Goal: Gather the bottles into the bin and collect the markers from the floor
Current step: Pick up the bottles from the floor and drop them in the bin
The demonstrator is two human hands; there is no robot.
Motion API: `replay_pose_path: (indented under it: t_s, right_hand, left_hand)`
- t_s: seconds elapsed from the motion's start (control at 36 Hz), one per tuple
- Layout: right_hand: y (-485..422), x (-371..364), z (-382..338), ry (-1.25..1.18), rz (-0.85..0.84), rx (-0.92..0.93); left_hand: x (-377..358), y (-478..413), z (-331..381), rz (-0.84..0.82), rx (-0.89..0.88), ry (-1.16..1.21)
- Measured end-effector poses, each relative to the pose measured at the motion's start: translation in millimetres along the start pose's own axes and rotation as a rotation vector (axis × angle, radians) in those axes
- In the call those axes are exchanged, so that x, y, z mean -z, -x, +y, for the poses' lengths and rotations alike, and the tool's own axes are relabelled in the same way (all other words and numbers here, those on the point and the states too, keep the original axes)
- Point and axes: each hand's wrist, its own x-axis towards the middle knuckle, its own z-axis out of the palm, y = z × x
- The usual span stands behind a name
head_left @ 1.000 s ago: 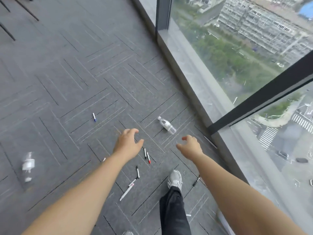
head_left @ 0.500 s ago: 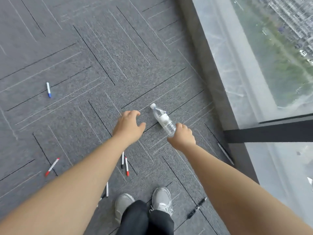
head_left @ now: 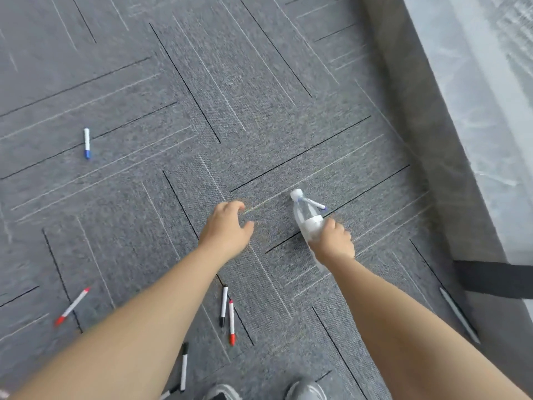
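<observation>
My right hand (head_left: 334, 239) grips a clear plastic bottle (head_left: 306, 217) with a white cap and white label, its cap end tilted up off the grey carpet. A blue-tipped marker (head_left: 315, 204) lies just behind the bottle's neck. My left hand (head_left: 227, 228) hovers beside it, fingers curled apart, holding nothing. Markers lie scattered on the floor: a blue one (head_left: 86, 143) at far left, a red one (head_left: 72, 306) at lower left, a black one (head_left: 223, 305) and a red one (head_left: 231, 322) side by side under my left forearm, another black one (head_left: 183, 366) near my feet.
A grey window sill (head_left: 427, 134) and glass run along the right side. A grey pen-like stick (head_left: 459, 314) lies by the sill at lower right. My grey shoes (head_left: 305, 391) show at the bottom edge. No bin is in view.
My right hand has closed around the bottle and raised its cap end off the carpet. The view has dropped closer to the floor. A blue-tipped marker now shows behind the bottle.
</observation>
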Motion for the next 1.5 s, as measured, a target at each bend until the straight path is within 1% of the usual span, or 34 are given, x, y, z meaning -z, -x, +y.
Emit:
replay_pose_path:
  t_s: [0.08, 0.14, 0.25, 0.33, 0.42, 0.64, 0.75, 0.83, 1.0, 1.14, 1.22, 1.33, 1.42, 1.5]
  right_hand:
    - [29, 13, -13, 0.011, -0.001, 0.000]
    - [54, 24, -20, 0.087, -0.059, 0.008]
    - [90, 39, -32, 0.066, -0.176, 0.012]
    - [94, 35, -42, 0.069, -0.209, 0.030]
    - [90, 16, -52, 0.048, -0.231, 0.053]
    - [82, -79, -98, 0.001, -0.343, 0.130]
    - [91, -115, -123, 0.003, -0.331, 0.176]
    - [100, -122, -135, 0.031, -0.306, 0.183]
    - [139, -84, -156, 0.065, -0.287, 0.230]
    - [198, -25, -190, -0.040, -0.339, 0.240]
    - [252, 14, -213, -0.046, -0.357, 0.267]
    - [332, 58, -242, 0.006, -0.386, 0.300]
    - [392, 81, -265, 0.053, -0.374, 0.369]
    - [447, 92, -293, 0.056, -0.378, 0.398]
  left_hand:
    - [21, 24, 0, 0.010, 0.033, 0.041]
    - [39, 47, 2, 0.004, 0.062, 0.072]
    - [72, 79, -6, 0.023, 0.091, 0.076]
    - [82, 78, -19, 0.060, 0.108, 0.077]
    - [75, 71, -33, 0.089, 0.126, 0.099]
    - [29, 61, -86, 0.070, 0.170, 0.156]
    - [27, 64, -119, 0.060, 0.228, 0.173]
    - [37, 69, -138, 0.074, 0.265, 0.190]
    - [77, 110, -159, 0.144, 0.361, 0.257]
    - [135, 171, -164, 0.209, 0.438, 0.369]
    - [181, 221, -167, 0.273, 0.486, 0.408]
    - [248, 296, -184, 0.374, 0.548, 0.497]
    - [295, 352, -204, 0.438, 0.598, 0.542]
    - [332, 401, -234, 0.472, 0.634, 0.592]
